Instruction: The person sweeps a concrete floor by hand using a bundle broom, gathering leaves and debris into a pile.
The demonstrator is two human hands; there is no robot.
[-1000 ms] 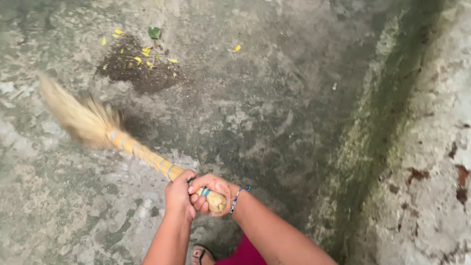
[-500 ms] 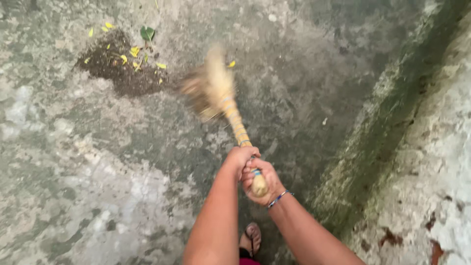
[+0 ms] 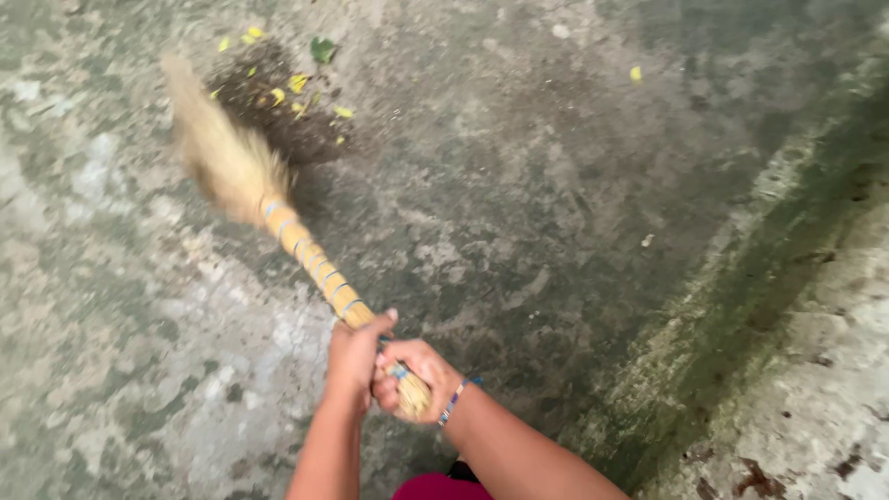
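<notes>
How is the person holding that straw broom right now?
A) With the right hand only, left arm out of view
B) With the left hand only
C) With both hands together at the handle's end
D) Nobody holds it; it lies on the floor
C: the left hand and right hand are both wrapped around the end of the broom, whose bristles reach toward the dirt pile.

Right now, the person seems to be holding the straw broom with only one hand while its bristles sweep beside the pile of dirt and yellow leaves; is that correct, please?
Not quite: the head view shows both hands on the broom. The left hand and right hand each close a grip around the end of its handle. The rest holds: the bristles are beside the pile of dirt and yellow leaves on the concrete floor.
</notes>
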